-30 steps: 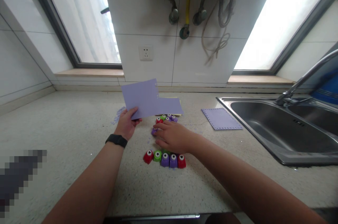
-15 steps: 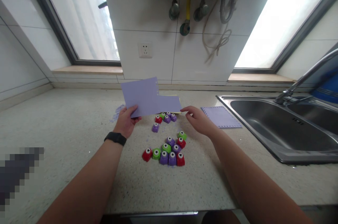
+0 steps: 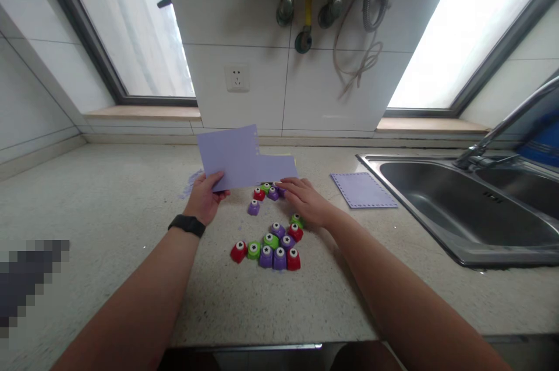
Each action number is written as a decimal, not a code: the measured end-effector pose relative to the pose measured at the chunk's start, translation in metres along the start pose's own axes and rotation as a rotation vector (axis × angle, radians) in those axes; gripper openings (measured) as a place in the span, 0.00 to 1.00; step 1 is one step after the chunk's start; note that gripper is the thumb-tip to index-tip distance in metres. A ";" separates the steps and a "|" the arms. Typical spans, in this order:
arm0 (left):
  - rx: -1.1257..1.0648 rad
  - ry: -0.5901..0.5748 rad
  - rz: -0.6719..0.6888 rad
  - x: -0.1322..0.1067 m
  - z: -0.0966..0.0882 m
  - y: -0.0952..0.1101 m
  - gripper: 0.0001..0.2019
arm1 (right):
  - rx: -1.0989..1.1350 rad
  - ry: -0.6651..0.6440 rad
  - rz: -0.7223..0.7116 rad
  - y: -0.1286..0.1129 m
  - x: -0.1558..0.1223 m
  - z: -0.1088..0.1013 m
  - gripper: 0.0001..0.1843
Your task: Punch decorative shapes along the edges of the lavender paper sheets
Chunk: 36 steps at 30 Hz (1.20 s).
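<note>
My left hand (image 3: 204,197), wearing a black wristband, pinches a sheet of purple paper (image 3: 229,155) at its lower edge and holds it raised. A few small holes run along the sheet's right edge. My right hand (image 3: 308,202) reaches over the far group of paper punches, fingers stretched out and partly covering a purple punch (image 3: 282,191). I cannot tell whether it touches that punch. Near it are a red punch (image 3: 259,194) and another purple punch (image 3: 254,207). Behind the punches lies more purple paper (image 3: 277,167). Several more purple, green and red punches (image 3: 266,256) stand closer to me.
To the right, a purple sheet (image 3: 364,189) with cut-outs along its edges lies beside the steel sink (image 3: 437,214) and its faucet (image 3: 502,126). Purple paper scraps (image 3: 190,184) are scattered left of the held sheet. A tiled wall with a socket (image 3: 237,78) rises behind the counter.
My right hand has moved left and slightly down, from beside the paper's right corner to over the far punches. My left hand still holds the sheet in much the same place.
</note>
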<state>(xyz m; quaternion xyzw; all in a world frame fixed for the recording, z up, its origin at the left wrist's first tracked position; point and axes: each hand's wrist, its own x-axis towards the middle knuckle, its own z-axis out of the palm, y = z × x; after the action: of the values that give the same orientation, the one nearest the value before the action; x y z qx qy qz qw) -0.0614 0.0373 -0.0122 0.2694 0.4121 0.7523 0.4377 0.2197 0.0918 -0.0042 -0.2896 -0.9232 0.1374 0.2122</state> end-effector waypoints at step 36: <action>0.135 -0.070 0.020 0.001 -0.004 -0.007 0.13 | -0.091 -0.058 0.337 0.025 -0.013 -0.017 0.14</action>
<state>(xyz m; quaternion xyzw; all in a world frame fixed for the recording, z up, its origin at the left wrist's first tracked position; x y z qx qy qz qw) -0.0617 0.0382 -0.0196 0.3285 0.4437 0.7172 0.4252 0.2491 0.1067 -0.0033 -0.4454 -0.8726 0.1374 0.1463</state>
